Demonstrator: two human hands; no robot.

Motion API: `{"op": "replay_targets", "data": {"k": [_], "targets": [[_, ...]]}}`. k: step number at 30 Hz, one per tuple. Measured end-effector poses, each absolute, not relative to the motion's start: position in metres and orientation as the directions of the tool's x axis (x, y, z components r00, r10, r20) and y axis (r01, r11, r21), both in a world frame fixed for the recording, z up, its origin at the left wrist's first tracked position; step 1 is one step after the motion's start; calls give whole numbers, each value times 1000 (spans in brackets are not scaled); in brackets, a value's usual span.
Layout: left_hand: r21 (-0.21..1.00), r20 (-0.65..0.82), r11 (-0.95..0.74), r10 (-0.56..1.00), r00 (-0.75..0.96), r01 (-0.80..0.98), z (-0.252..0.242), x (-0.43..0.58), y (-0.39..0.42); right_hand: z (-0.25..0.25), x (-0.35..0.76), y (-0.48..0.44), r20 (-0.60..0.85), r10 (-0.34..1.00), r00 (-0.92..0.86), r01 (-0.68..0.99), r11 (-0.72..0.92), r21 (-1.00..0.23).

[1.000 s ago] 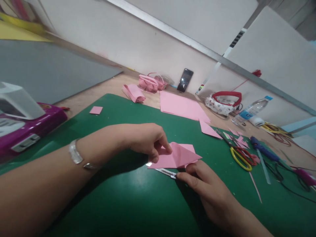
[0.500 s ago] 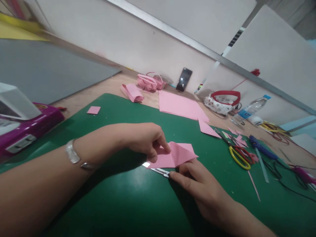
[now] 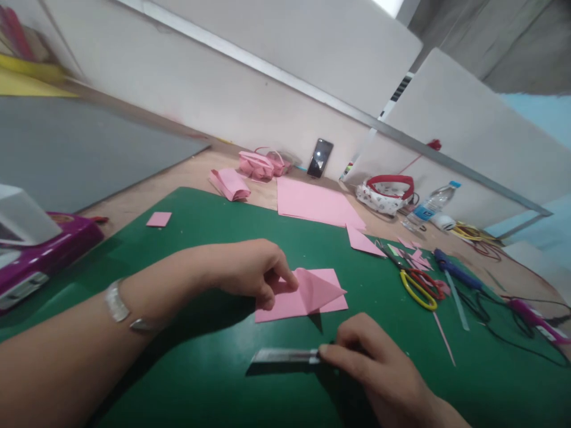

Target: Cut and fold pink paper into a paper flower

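A folded pink paper (image 3: 294,297) lies on the green cutting mat (image 3: 214,392), its upper layer creased and lifted into a point at the right. With fingers curled, my left hand (image 3: 252,273) holds the paper down at its left part, the index fingertip and thumb on it. Closer to me, my right hand (image 3: 375,356) is closed around a utility knife (image 3: 285,356). The long blade points left, just above the mat and apart from the paper. My right palm hides most of the knife's handle.
Scissors (image 3: 418,290), pink scraps (image 3: 419,260) and a blue glue gun (image 3: 459,270) lie at the right. A larger pink sheet (image 3: 316,202), a phone (image 3: 320,158) and a water bottle (image 3: 430,208) are at the back. A purple tape dispenser (image 3: 49,255) stands at the left.
My right hand has drawn the knife out from the paper, down towards me, baring the whole blade. The left hand keeps its hold on the paper. The view has shifted slightly.
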State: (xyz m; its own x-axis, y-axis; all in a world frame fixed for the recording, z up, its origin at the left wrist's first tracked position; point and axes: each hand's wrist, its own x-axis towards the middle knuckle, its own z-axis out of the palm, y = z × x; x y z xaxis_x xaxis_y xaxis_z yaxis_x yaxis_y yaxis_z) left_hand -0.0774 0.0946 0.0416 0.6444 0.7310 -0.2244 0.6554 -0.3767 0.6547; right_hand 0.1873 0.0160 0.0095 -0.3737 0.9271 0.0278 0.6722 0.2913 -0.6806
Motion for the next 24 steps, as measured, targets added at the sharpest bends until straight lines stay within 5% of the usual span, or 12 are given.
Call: {"op": "replay_targets", "data": {"k": [3, 5, 8, 13, 16, 19, 22, 24], "targets": [[660, -211, -382, 732, 647, 647, 44, -77, 93, 9, 226, 34, 282, 893, -351, 667, 450, -594], [660, -194, -386, 741, 643, 644, 45, -77, 93, 13, 249, 51, 463, 821, -334, 772, 521, -366], [661, -166, -390, 757, 632, 641, 45, -75, 93, 22, 261, 71, 368, 795, -482, 831, 548, -96], [664, -141, -395, 768, 624, 635, 47, -72, 93, 40, 219, 84, 375, 632, -679, 682, 732, 1], [661, -144, -396, 767, 625, 637, 48, -71, 95, 51, 186, 91, 276, 560, -781, 510, 827, -235], [755, -61, -283, 868, 493, 591, 49, -73, 101, 56, 169, 102, 235, 731, -640, 472, 616, -631], [830, -36, -135, 955, 294, 541, 47, -75, 106, 55, 168, 108, 205, 862, -463, 458, 431, -778], [956, -198, 158, 969, 150, 246, 46, -73, 106, 51, 168, 108, 134, 918, -374, 417, 296, -859]]}}
